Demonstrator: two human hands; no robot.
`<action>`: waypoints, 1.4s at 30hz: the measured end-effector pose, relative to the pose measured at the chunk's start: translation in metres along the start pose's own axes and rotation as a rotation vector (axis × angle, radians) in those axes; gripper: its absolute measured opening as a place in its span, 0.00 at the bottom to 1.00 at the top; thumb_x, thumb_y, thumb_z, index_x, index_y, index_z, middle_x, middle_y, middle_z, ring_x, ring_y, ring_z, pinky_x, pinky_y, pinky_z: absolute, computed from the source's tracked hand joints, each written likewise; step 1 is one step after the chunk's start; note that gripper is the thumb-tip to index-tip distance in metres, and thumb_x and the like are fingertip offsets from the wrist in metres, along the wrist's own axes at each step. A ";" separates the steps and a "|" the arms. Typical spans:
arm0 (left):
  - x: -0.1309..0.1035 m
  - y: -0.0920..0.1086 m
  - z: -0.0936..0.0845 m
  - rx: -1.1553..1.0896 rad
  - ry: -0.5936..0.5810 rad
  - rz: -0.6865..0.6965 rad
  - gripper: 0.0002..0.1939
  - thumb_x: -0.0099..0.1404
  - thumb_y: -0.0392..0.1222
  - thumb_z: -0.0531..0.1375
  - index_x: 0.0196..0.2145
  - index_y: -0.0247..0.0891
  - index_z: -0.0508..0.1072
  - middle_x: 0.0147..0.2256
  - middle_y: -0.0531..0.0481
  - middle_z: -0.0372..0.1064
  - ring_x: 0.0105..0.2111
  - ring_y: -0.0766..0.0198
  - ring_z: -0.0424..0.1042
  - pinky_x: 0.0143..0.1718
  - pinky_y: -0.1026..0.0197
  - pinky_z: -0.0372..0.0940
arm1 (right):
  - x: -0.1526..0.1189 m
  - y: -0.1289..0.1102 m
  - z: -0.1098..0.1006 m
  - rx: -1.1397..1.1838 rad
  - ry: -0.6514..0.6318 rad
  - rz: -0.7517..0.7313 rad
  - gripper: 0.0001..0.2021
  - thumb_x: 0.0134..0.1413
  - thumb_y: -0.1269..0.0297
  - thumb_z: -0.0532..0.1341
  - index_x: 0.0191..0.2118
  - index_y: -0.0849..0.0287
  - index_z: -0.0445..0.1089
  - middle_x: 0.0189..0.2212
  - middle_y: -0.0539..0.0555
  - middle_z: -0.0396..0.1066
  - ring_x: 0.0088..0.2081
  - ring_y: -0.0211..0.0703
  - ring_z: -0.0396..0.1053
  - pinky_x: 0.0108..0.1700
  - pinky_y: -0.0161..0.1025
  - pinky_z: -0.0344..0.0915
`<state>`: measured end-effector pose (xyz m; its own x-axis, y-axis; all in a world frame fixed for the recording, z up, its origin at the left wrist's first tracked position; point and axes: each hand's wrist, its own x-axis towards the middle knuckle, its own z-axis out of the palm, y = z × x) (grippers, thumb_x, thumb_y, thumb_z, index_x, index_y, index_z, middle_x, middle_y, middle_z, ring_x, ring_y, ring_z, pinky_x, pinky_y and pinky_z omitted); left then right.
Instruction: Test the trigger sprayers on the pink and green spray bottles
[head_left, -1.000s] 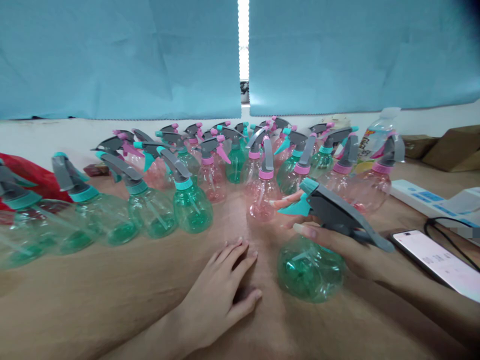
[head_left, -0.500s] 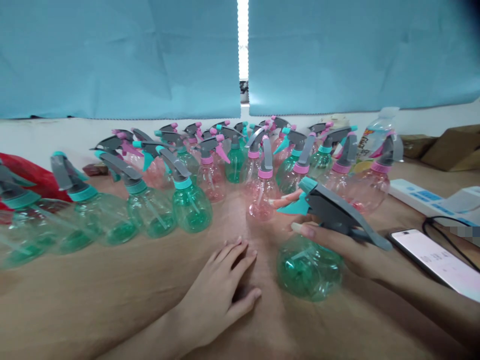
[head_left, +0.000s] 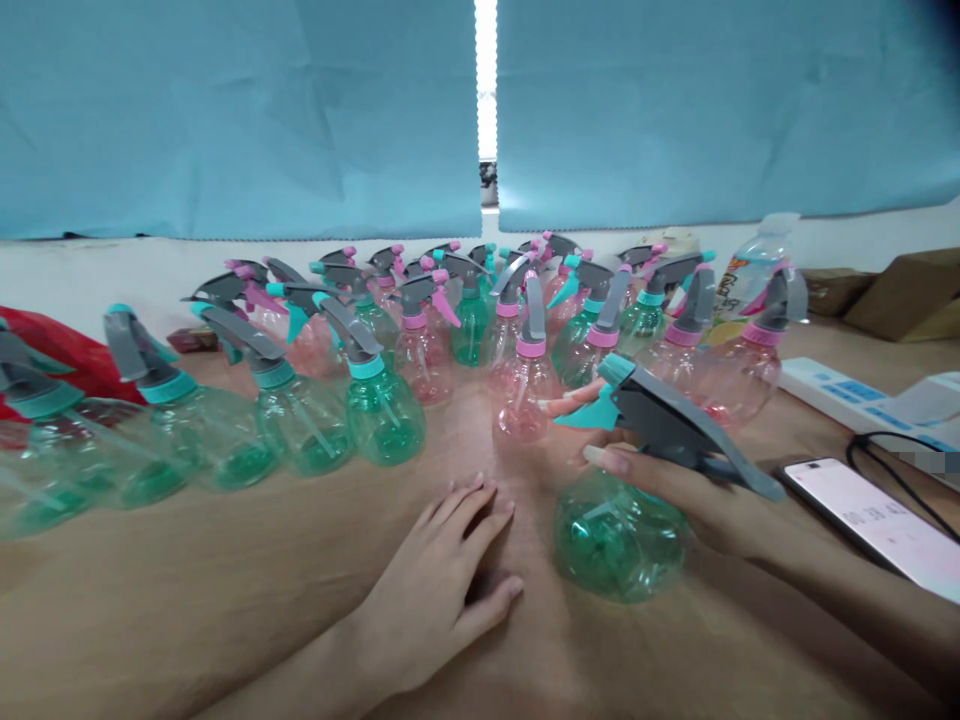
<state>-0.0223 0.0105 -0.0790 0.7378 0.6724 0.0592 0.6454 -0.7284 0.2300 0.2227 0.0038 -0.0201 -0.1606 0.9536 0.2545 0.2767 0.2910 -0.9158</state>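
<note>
My left hand (head_left: 442, 570) lies palm down on the wooden table (head_left: 247, 590), fingers a little apart, holding nothing. Near the table's front right, my right hand (head_left: 660, 480) grips a green spray bottle (head_left: 619, 545) around its neck, under the grey and turquoise spray head. The fingertips show at the left of the neck; the rest of the grip is partly hidden by the head. Just behind stands a pink bottle (head_left: 525, 405) with a pink collar, close to the right fingertips. A green bottle (head_left: 385, 425) stands upright left of it.
More green bottles (head_left: 304, 430) line the left side, and several pink and green ones fill the back. At the right are a phone (head_left: 870, 520), a black cable, a white power strip (head_left: 847, 390) and a cardboard box (head_left: 911, 295). A clear labelled bottle (head_left: 757, 265) stands behind.
</note>
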 end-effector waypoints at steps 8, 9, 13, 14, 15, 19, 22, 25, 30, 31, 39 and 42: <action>-0.001 0.000 0.000 0.015 -0.016 -0.002 0.27 0.69 0.51 0.54 0.61 0.37 0.58 0.63 0.40 0.52 0.62 0.49 0.51 0.59 0.43 0.52 | 0.001 0.004 -0.003 -0.034 -0.045 0.033 0.20 0.53 0.51 0.61 0.52 0.47 0.67 0.26 0.48 0.70 0.31 0.46 0.71 0.38 0.45 0.69; -0.001 0.000 0.000 0.018 -0.016 -0.003 0.27 0.69 0.51 0.54 0.62 0.37 0.58 0.63 0.40 0.52 0.62 0.49 0.50 0.59 0.43 0.52 | 0.002 0.003 -0.003 -0.040 -0.051 0.032 0.20 0.53 0.51 0.61 0.52 0.47 0.67 0.25 0.48 0.70 0.31 0.46 0.71 0.38 0.45 0.69; 0.000 0.000 0.000 0.017 -0.009 -0.003 0.27 0.69 0.51 0.54 0.62 0.39 0.57 0.63 0.41 0.52 0.62 0.49 0.50 0.59 0.44 0.52 | 0.001 0.000 -0.003 -0.066 -0.027 0.024 0.21 0.53 0.51 0.62 0.52 0.47 0.67 0.24 0.47 0.71 0.27 0.44 0.70 0.35 0.44 0.69; 0.000 -0.001 0.000 0.013 -0.008 -0.004 0.27 0.69 0.51 0.54 0.62 0.39 0.57 0.63 0.41 0.52 0.62 0.49 0.51 0.59 0.44 0.52 | 0.000 -0.001 -0.002 -0.057 -0.008 0.020 0.21 0.52 0.52 0.62 0.52 0.47 0.67 0.24 0.47 0.71 0.26 0.44 0.70 0.34 0.44 0.69; 0.000 -0.001 0.000 0.008 -0.007 -0.003 0.27 0.69 0.51 0.54 0.62 0.39 0.58 0.63 0.41 0.53 0.62 0.48 0.51 0.59 0.43 0.52 | 0.000 -0.002 -0.002 -0.043 0.006 0.015 0.20 0.52 0.53 0.63 0.52 0.46 0.67 0.23 0.47 0.71 0.26 0.44 0.70 0.34 0.44 0.68; 0.000 -0.002 0.001 0.005 -0.006 -0.003 0.27 0.69 0.51 0.54 0.62 0.39 0.57 0.63 0.41 0.52 0.62 0.49 0.51 0.59 0.43 0.52 | 0.000 -0.003 0.000 -0.010 0.003 0.011 0.20 0.52 0.55 0.63 0.52 0.46 0.67 0.21 0.47 0.69 0.24 0.43 0.68 0.32 0.43 0.68; 0.000 -0.002 0.001 0.018 -0.019 -0.002 0.27 0.69 0.51 0.53 0.62 0.38 0.57 0.63 0.41 0.52 0.63 0.49 0.50 0.59 0.43 0.51 | 0.001 -0.003 0.000 0.004 -0.042 -0.009 0.19 0.54 0.56 0.61 0.52 0.47 0.67 0.23 0.47 0.70 0.26 0.43 0.69 0.33 0.42 0.67; 0.000 -0.001 0.001 0.020 -0.017 0.005 0.27 0.69 0.51 0.53 0.62 0.37 0.58 0.63 0.40 0.52 0.63 0.48 0.50 0.59 0.42 0.52 | 0.001 -0.002 0.000 0.004 -0.044 -0.025 0.15 0.54 0.57 0.61 0.49 0.48 0.69 0.23 0.47 0.70 0.27 0.43 0.69 0.31 0.40 0.66; 0.000 -0.001 -0.001 0.016 -0.018 0.001 0.27 0.69 0.51 0.53 0.62 0.36 0.58 0.63 0.40 0.52 0.62 0.48 0.50 0.59 0.42 0.52 | 0.001 -0.003 0.001 0.012 -0.015 0.024 0.07 0.52 0.55 0.62 0.35 0.50 0.69 0.25 0.48 0.68 0.30 0.43 0.69 0.33 0.40 0.66; 0.000 -0.001 -0.001 0.014 -0.019 0.000 0.27 0.69 0.51 0.53 0.62 0.36 0.58 0.63 0.40 0.52 0.62 0.48 0.50 0.59 0.42 0.53 | 0.001 -0.003 0.001 0.017 -0.012 0.037 0.08 0.52 0.54 0.62 0.34 0.50 0.68 0.26 0.48 0.68 0.31 0.44 0.69 0.35 0.41 0.66; 0.000 0.001 -0.002 0.010 -0.038 -0.013 0.27 0.69 0.51 0.54 0.62 0.37 0.57 0.63 0.41 0.52 0.63 0.49 0.49 0.59 0.43 0.52 | 0.001 0.001 0.000 0.006 0.009 0.056 0.11 0.50 0.51 0.63 0.31 0.52 0.67 0.24 0.48 0.68 0.28 0.43 0.68 0.30 0.39 0.65; 0.000 0.000 -0.001 0.019 -0.040 -0.018 0.27 0.69 0.51 0.54 0.62 0.38 0.57 0.63 0.41 0.52 0.63 0.49 0.49 0.59 0.44 0.52 | 0.001 0.005 -0.001 0.016 -0.055 0.070 0.13 0.51 0.49 0.61 0.29 0.54 0.68 0.26 0.50 0.71 0.29 0.43 0.69 0.30 0.39 0.64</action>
<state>-0.0223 0.0108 -0.0775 0.7328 0.6802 0.0161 0.6623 -0.7185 0.2122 0.2249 0.0062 -0.0238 -0.1938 0.9657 0.1728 0.2735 0.2223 -0.9358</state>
